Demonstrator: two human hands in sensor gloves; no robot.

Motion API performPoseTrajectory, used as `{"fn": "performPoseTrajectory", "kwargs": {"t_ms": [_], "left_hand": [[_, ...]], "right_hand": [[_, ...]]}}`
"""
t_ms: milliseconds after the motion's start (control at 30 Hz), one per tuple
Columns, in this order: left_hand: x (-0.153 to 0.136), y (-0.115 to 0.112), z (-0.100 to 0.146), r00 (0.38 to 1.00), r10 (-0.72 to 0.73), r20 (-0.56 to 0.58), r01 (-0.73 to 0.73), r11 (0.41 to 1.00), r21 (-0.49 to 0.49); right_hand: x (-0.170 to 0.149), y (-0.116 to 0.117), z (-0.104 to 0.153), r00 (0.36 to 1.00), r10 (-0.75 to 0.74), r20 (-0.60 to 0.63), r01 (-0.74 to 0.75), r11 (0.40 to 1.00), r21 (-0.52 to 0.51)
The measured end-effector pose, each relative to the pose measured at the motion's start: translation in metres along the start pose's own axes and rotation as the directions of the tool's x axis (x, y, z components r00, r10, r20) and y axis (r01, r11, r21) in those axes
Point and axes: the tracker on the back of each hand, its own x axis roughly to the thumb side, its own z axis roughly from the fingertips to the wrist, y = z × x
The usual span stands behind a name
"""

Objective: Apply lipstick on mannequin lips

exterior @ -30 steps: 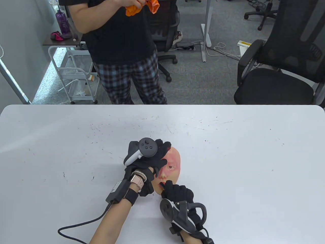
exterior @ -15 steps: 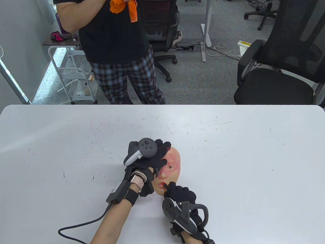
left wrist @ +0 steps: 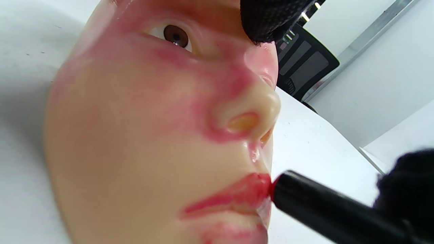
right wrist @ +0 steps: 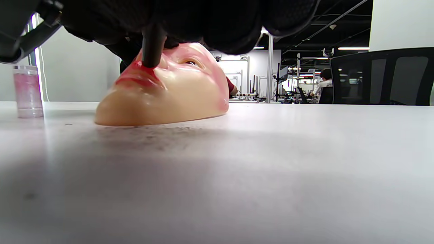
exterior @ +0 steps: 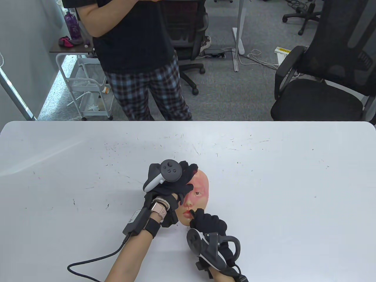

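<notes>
A skin-toned mannequin face (exterior: 199, 191) lies face up on the white table (exterior: 264, 176). My left hand (exterior: 173, 185) rests on its left side and holds it in place. My right hand (exterior: 208, 221) grips a black lipstick (exterior: 191, 212). The lipstick's red tip touches the lips (left wrist: 237, 198), which show red colour. In the left wrist view the lipstick (left wrist: 325, 210) comes in from the right to the middle of the upper lip. In the right wrist view the lipstick (right wrist: 152, 47) comes down from my hand onto the lips (right wrist: 135, 76) of the face (right wrist: 169, 91).
A person in a black shirt and plaid trousers (exterior: 138, 58) stands beyond the table's far edge. A black office chair (exterior: 326, 79) stands at the far right. A clear pink-tinted cup (right wrist: 27, 91) shows on the table in the right wrist view.
My right hand shifted slightly back and right and the lipstick tip moved a little along the lips. My left hand stays still. The standing person shifted and raised the orange cloth out of view.
</notes>
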Motion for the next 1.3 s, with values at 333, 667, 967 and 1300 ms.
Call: {"fn": "performPoseTrajectory", "kwargs": {"t_ms": [333, 667, 967, 1300], "left_hand": [[0.000, 0.000, 0.000, 1.000, 0.002, -0.001, -0.002, 1.000, 0.001], [-0.001, 0.000, 0.000, 1.000, -0.003, 0.001, 0.003, 1.000, 0.000], [-0.001, 0.000, 0.000, 1.000, -0.004, 0.002, 0.004, 1.000, 0.000], [-0.001, 0.000, 0.000, 1.000, -0.005, 0.002, 0.005, 1.000, -0.001]], "right_hand": [[-0.004, 0.000, 0.000, 0.999, -0.008, -0.031, 0.010, 0.999, 0.037], [0.011, 0.000, -0.002, 0.998, 0.004, 0.061, -0.006, 1.000, 0.026], [0.003, -0.002, 0.002, 0.999, -0.010, 0.049, 0.011, 1.000, -0.018], [0.011, 0.002, -0.004, 0.997, -0.020, 0.080, 0.015, 0.998, 0.066]]}}
